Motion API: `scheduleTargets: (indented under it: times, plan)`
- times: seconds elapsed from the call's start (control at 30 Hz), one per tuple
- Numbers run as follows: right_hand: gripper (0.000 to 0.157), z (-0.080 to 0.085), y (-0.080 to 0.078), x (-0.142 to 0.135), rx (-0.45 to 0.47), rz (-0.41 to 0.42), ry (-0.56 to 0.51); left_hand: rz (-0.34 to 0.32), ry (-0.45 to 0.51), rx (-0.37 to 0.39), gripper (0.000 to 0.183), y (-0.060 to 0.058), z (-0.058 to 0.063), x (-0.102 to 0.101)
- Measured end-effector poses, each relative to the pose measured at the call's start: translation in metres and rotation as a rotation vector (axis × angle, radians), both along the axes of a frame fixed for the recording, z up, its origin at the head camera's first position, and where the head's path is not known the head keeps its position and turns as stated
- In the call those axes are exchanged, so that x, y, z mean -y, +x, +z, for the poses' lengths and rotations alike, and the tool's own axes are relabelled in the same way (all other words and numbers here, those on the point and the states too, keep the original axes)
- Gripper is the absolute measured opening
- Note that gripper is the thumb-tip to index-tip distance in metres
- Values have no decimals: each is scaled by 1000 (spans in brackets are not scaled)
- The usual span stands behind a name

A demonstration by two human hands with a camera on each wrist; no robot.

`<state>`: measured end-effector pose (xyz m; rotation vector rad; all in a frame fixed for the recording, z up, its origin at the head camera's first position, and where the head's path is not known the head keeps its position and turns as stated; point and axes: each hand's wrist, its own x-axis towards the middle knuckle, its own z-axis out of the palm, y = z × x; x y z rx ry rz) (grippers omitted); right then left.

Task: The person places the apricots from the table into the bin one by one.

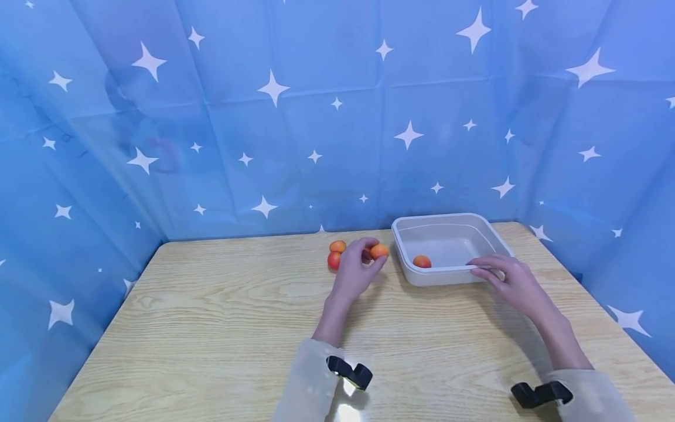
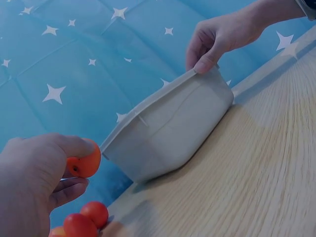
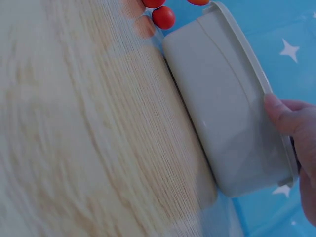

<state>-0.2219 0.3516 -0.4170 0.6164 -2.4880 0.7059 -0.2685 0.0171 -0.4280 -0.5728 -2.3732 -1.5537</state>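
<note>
My left hand (image 1: 352, 274) pinches an orange apricot (image 1: 379, 251) between thumb and fingers, just left of the pale grey plastic bin (image 1: 437, 278). In the left wrist view the held apricot (image 2: 85, 160) shows its dark stem dimple and is raised above the table, near the bin's rim. My right hand (image 1: 511, 282) grips the bin's near rim at the right, thumb outside. Inside the bin, one red-orange apricot (image 1: 422, 261) lies in the near left corner. Beside my left hand, an orange apricot (image 1: 337, 246) and a redder one (image 1: 334, 261) rest on the table; others may be hidden.
The bin stands upright toward the back right of the light wood table (image 1: 221, 328). A blue curtain (image 1: 316, 135) with white stars hangs behind the table and along both sides. Black bands (image 1: 350, 372) sit on both sleeves.
</note>
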Motion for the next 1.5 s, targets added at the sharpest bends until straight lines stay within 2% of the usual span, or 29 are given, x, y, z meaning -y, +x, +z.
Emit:
scheduleTargets:
  times: [0.27, 0.4, 0.67, 0.8, 1.1, 1.27, 1.5]
  plan:
    - [19, 0, -1, 1, -14, 6, -12, 20, 28, -14, 36, 2, 8, -6]
    - [21, -1, -1, 1, -21, 11, -17, 10, 57, -29, 37, 5, 12, -10]
    - [19, -2, 0, 0, -12, 2, -10, 10, 37, -90, 34, 8, 17, -22]
    - [17, -1, 1, 0, -12, 3, -7, -13, 40, -97, 35, 11, 20, -28]
    - [20, -4, -1, -2, -33, 9, -4, -76, 37, -134, 35, 19, 20, -41]
    - [20, -3, -1, -1, -30, 5, -10, -55, 23, -166, 35, 23, 16, -51]
    - [21, -4, -2, -2, -34, 5, -4, -29, 81, -136, 34, 27, 11, -65]
